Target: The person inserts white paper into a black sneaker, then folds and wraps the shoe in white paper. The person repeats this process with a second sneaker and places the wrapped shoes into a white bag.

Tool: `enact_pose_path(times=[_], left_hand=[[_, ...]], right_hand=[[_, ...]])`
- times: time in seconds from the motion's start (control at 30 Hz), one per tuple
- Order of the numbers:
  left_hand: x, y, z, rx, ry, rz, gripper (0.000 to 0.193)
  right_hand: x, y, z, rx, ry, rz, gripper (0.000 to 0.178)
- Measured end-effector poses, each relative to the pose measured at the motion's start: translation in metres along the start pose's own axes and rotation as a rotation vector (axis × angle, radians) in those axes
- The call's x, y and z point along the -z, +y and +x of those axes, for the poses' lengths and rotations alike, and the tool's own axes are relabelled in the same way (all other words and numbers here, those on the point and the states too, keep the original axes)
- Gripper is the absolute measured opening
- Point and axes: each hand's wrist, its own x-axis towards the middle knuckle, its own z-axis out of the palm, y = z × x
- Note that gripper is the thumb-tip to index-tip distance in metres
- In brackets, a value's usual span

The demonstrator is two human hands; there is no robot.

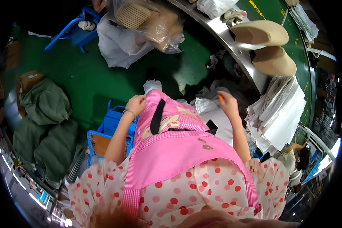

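My left hand point(135, 104), with a bracelet at its wrist, is beside the pink apron point(171, 152) over my lap. Its fingers are loosely bent and I see nothing in them. Off to the right, my right hand point(228, 104) is raised and closed on a small orange object point(220, 98), mostly hidden by the fingers. Crumpled white plastic point(204, 105) lies close to that hand. Beyond it, two tan ribbed clog-shaped pieces point(260, 33) rest at the metal-edged green worktable.
A stack of white paper sheets point(275, 114) hangs by the metal table edge point(231, 47). Ahead, a clear bag point(152, 22) holds tan ribbed pieces. Blue stools point(116, 121) stand at my left, near dark green sacks point(45, 133). The floor point(87, 76) is green.
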Motion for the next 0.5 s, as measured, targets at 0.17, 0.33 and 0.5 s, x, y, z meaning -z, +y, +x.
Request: enact_pose_path(times=[0.17, 0.33, 0.5], left_hand=[[0.015, -0.058, 0.014, 0.083, 0.157, -0.043, 0.022], [-0.002, -0.082, 0.034, 0.166, 0.156, -0.122, 0.020], [-0.057, -0.054, 0.058, 0.257, 0.203, -0.311, 0.020]], right_hand=[[-0.050, -0.010, 0.054, -0.001, -0.339, -0.058, 0.027], [-0.059, -0.007, 0.097, -0.177, -0.395, 0.002, 0.027], [-0.074, 0.059, 0.140, -0.163, -0.441, -0.101, 0.027]])
